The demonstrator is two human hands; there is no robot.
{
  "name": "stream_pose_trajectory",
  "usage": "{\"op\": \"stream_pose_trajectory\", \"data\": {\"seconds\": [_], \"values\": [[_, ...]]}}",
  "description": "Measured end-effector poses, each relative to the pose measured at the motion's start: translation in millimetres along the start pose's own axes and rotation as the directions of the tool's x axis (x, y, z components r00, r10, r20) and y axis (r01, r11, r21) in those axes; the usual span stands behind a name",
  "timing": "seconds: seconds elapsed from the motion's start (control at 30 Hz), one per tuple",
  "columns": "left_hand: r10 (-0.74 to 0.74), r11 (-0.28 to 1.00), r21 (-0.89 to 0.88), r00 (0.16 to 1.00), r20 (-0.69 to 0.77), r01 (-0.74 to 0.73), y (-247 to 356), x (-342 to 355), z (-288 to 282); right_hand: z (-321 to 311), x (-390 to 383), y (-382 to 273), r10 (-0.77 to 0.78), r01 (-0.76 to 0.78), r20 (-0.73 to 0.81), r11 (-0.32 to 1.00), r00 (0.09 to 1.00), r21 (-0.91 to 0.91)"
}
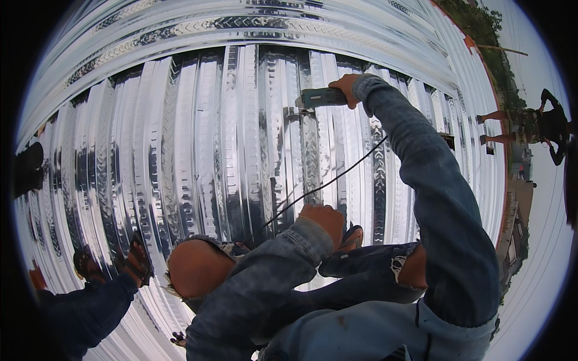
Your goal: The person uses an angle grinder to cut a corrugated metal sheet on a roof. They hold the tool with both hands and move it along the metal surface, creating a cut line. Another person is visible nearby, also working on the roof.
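Note:
My right arm, in a blue denim sleeve, reaches forward across the ribbed metal decking (205, 132). At its end, my right hand (346, 90) grips a teal angle grinder (322, 97) by its rear end. The grinder's head points left, low over the ribs. Whether its disc touches the metal I cannot tell. A black cord (337, 175) runs slantwise over the decking, below the grinder. Closer to me, my left hand (325, 221) is closed with its back turned up, in front of my bent legs. What it holds, if anything, is hidden.
At the lower left stand a person's sandalled feet (137, 260) in dark trousers. A dark shape (29, 169) sits at the left rim. Another person (545, 125) stands far right near the decking's edge, with trees and buildings (516, 210) beyond. A decking sheet (241, 25) crosses the far side.

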State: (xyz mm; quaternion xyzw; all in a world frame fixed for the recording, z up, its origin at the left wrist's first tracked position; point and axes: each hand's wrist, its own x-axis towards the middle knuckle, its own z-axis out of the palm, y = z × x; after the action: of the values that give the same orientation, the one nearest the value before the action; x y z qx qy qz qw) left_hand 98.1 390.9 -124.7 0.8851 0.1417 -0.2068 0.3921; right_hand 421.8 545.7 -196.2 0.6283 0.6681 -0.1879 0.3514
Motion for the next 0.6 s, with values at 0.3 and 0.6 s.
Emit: {"op": "stream_pose_trajectory", "data": {"seconds": [0.3,0.6], "values": [[0.031,0.999,0.036,0.995,-0.099,-0.028,-3.3,2.7,12.5,-11.2,12.2,-6.0,0.156,-0.157,-0.021,0.973,0.988,-0.17],[0.044,0.999,-0.005,0.99,-0.133,-0.045,-6.7,-0.9,12.5,-41.8,21.1,-33.6,0.176,-0.161,0.022,0.938,0.984,-0.306]]}}
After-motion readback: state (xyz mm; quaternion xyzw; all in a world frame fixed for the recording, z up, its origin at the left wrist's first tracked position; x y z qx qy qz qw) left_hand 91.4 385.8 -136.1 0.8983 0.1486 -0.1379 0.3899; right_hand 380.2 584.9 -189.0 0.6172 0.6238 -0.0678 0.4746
